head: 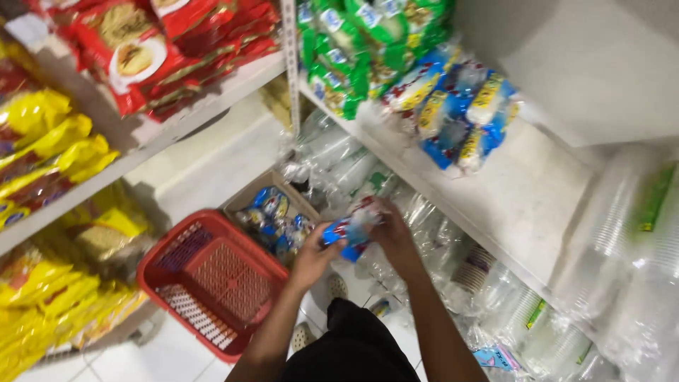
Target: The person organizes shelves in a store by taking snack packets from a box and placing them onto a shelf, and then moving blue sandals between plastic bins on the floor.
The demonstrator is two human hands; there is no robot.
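Both my hands hold one small blue, red and white packet (pixel 350 230) in front of me. My left hand (pixel 313 256) grips its lower left end. My right hand (pixel 391 232) closes over its upper right end. Just left of the packet sits an open cardboard box (pixel 249 197) holding several similar blue packets (pixel 274 219). A pile of the same blue and yellow packets (pixel 456 106) lies on the white shelf (pixel 523 191) above my hands.
A red plastic basket (pixel 212 279) stands on the tiled floor at lower left. Yellow bags (pixel 49 141) and red bags (pixel 155 42) fill the left shelves. Green packets (pixel 361 42) sit top centre. Stacks of clear plastic cups (pixel 615 269) crowd the right and lower shelf.
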